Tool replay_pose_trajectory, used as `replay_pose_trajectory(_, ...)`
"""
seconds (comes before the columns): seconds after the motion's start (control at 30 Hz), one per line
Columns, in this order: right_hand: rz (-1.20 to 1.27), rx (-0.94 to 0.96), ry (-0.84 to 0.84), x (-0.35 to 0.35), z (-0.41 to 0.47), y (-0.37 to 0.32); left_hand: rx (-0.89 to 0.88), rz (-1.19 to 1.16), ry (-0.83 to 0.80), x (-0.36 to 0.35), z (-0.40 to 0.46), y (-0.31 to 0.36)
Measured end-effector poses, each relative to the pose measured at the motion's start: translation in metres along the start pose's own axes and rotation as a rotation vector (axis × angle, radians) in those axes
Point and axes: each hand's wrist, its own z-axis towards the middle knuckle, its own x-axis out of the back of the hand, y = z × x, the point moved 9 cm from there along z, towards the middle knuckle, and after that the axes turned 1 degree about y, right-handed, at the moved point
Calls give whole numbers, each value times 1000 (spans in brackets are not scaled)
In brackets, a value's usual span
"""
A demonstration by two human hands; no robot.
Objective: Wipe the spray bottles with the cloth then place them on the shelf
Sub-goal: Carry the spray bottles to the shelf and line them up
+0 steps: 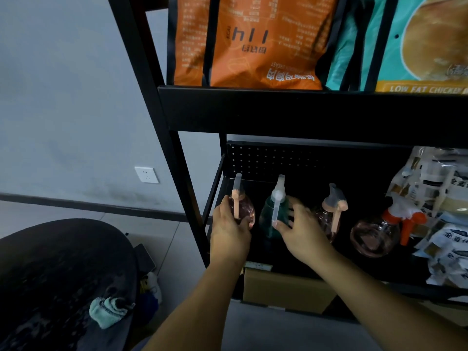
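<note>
On the black metal shelf [314,271], the left hand [229,233] grips a pink clear plastic spray bottle [241,209]; the right hand [301,231], fingers seemingly curled, holds the teal plastic spray bottle [274,216]. Both look light, smooth, slippery: grip the bodies, not triggers.

Four spray bottles were seen standing on the black shelf [298,271]. Taking the green bottle [272,216] as landmark: a pink bottle [247,210] stood left, another pink bottle [329,216] right, then a round orange-triggered bottle [374,236], with food packets [440,224] farthest right.
</note>
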Motion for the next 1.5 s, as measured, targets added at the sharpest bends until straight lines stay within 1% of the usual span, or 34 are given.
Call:
replay_pose_trajectory(0.27,17,7,-46,-11,11,-5,-13,-3,23,-2,2,-4)
replay_pose_trajectory(0.47,39,24,-74,-19,17,-6,15,-9,58,1,3,-4)
replay_pose_trajectory(0.77,54,39,-90,-25,21,-8,14,11,95,5,6,-5)
replay_pose_trajectory(1.0,61,27,-89,-27,21,-9,36,-52,128,6,11,-9)
replay_pose_trajectory(1.1,49,26,-81,-27,21,-9,42,-45,128,7,11,-8)
replay_pose_trajectory(1.23,45,25,-78,-27,21,-9,50,-101,110,7,10,-9)
replay_pose_trajectory(1.43,8,31,-104,-25,21,-11,13,-115,95,11,7,-5)
replay_pose_trajectory(1.5,-8,25,-104,-24,19,-11,-17,-152,96,14,4,-3)
